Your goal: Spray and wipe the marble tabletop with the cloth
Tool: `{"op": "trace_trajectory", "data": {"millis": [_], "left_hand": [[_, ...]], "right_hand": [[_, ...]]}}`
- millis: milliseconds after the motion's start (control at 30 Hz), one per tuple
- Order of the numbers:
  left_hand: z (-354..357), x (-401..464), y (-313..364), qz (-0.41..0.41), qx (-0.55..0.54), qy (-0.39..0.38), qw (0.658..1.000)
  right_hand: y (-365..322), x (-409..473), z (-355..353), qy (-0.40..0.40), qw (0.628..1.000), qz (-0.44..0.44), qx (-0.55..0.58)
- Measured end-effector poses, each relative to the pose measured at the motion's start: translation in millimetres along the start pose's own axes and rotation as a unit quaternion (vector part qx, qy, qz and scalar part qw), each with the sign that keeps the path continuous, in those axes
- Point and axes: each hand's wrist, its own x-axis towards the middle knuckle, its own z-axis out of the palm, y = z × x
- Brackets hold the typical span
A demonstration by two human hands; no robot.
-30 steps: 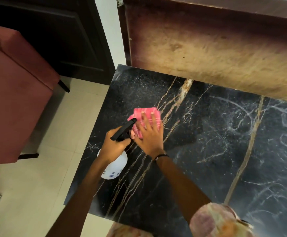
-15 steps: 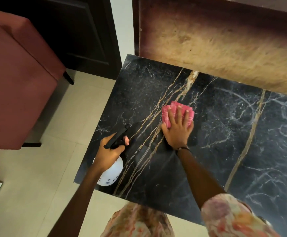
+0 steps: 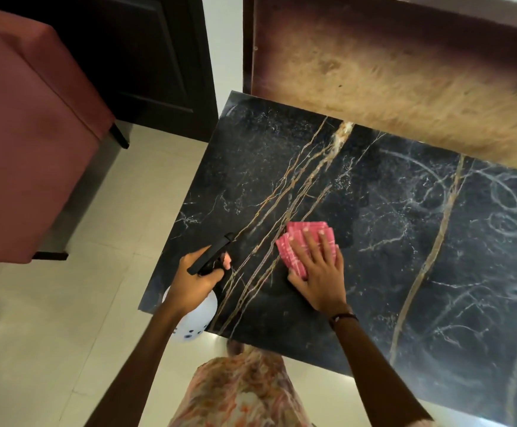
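Ribbed pink cloth [image 3: 300,241] on veined marble [image 3: 405,241].

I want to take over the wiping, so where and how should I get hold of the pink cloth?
The pink cloth lies folded flat on the marble tabletop under the right hand. Probably best to come from above, palm flat on its folded top, fingers spread toward the far edge; nothing stands up to pinch.
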Motion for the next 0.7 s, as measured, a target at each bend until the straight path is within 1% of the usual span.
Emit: {"op": "trace_trajectory", "data": {"millis": [67, 100, 133, 233, 333, 433, 500, 533, 600, 667, 700], "left_hand": [[-2.2, -6.9, -3.2, -0.002, -0.001, 0.005, 1.0], [-3.2, -9.5, -5.1, -0.005, 0.0, 0.009, 1.0], [-4.6, -12.6, -6.9, -0.007, 0.001, 0.014, 1.0], [-10.2, -18.9, -14.6, -0.006, 0.0, 0.027, 1.0], [-13.7, -23.1, -21.6, -0.005, -0.02, 0.041, 0.999], [-14.7, -28.6, -24.1, -0.013, -0.026, 0.043, 0.999], [-15.3, -33.4, -24.4, -0.015, -0.017, 0.043, 0.999], [-15.9, -36.5, -24.8, -0.017, -0.014, 0.044, 0.999], [-18.8, -42.5, -28.0, -0.02, -0.016, 0.054, 0.998], [-22.7, -49.5, -33.3, -0.027, -0.027, 0.064, 0.997], [-23.9, -53.6, -35.3, -0.03, -0.031, 0.068, 0.997]], "right_hand": [[-18.6, 25.1, -0.6, 0.0, 0.997, 0.075, 0.02], [-32.6, 36.6, 0.1, -0.001, 0.995, 0.096, 0.027], [-47.3, 45.5, 2.1, -0.001, 0.995, 0.096, 0.029], [-90.0, 46.5, 10.2, 0.01, 0.999, 0.016, 0.027], [-119.4, 3.4, 16.8, 0.0, 0.997, -0.077, 0.027], [-104.2, -54.3, 23.4, -0.016, 0.991, -0.135, 0.015], [-73.4, -77.7, 21.2, -0.019, 0.989, -0.143, -0.001], [-58.7, -80.0, 18.1, -0.017, 0.991, -0.129, -0.003], [-44.0, -67.9, 12.6, -0.025, 0.997, -0.071, -0.002], [-53.8, -44.7, 9.9, -0.032, 0.999, 0.002, -0.006], [-64.9, -33.4, 8.9, -0.035, 0.999, 0.024, -0.004]]}}
